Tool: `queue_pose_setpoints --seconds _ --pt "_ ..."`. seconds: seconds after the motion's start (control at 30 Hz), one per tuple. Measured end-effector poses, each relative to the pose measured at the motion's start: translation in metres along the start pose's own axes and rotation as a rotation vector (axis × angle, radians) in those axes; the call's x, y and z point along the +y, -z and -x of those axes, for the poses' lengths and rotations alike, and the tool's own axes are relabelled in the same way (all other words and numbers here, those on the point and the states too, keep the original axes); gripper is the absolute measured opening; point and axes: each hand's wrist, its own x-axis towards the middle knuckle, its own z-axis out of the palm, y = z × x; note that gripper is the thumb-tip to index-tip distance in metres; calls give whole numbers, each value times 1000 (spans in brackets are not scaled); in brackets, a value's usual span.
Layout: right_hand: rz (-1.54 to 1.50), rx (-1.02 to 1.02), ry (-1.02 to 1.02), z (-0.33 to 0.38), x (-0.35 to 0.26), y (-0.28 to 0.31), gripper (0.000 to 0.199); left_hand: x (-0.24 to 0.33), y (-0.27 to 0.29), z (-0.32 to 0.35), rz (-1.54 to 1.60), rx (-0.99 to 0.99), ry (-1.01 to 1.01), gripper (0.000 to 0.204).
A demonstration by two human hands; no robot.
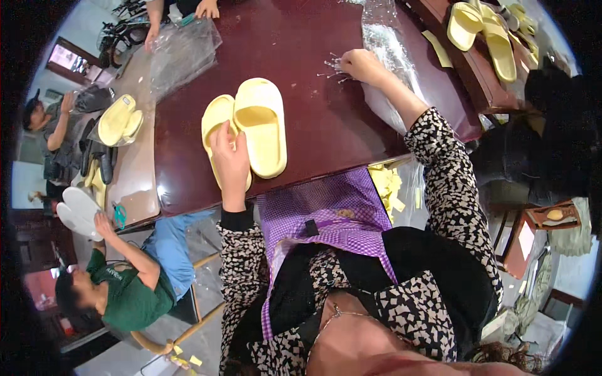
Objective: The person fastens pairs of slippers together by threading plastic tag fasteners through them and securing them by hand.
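A pair of pale yellow slippers stands side by side near the table's front edge, soles down, toes pointing away from me. My left hand (230, 158) lies over the left slipper (217, 111), its bent fingers gripping near the strap. Close against it on the right is the other slipper (268, 145), which no hand touches. Farther out, my right hand (362, 65) has its fingers pinched together at a small heap of thin whitish plastic fasteners (332, 67). What sits between those fingertips is too small to make out.
Clear plastic bags (390, 59) lie right of my right hand. At the far left, another person's hands hold a clear bag (183, 53). A person in a green shirt (139, 294) holds white slippers (79, 213). More yellow slippers (498, 47) lie at the right.
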Motion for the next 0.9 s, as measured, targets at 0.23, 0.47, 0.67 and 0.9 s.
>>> queue_pose_setpoints --seconds 0.23,0.47,0.67,0.9 --pt "-178 127 215 11 -36 16 9 55 -34 -11 343 -108 -72 17" --pt "-131 165 400 45 -68 26 7 85 -118 -37 323 -184 -142 13" --pt "8 148 363 57 -42 9 4 75 -122 -48 281 -83 -148 14" --pt "244 238 152 74 49 -5 7 34 3 -87 356 276 -17 12"
